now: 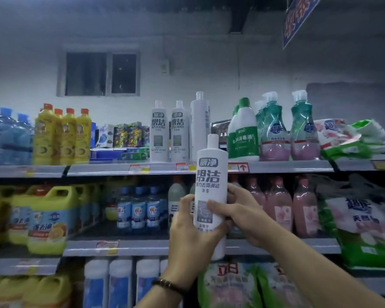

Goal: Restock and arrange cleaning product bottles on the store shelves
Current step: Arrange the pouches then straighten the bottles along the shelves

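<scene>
I hold a tall white cleaner bottle (211,174) upright in front of the shelves, label facing me. My left hand (190,232) grips its lower body from the left. My right hand (242,214) wraps round it from the right, thumb across the label. Its cap reaches just above the top shelf's edge (111,169). On that top shelf stand two matching white bottles (169,132), and beside them a taller white bottle (199,125) with its label turned away.
The top shelf also carries yellow bottles (62,136), small boxes (122,138), green-capped disinfectant (242,132), green pump bottles (287,130) and soft packs (351,138). The middle shelf holds yellow jugs (47,218), blue bottles (138,210) and pink bottles (280,205).
</scene>
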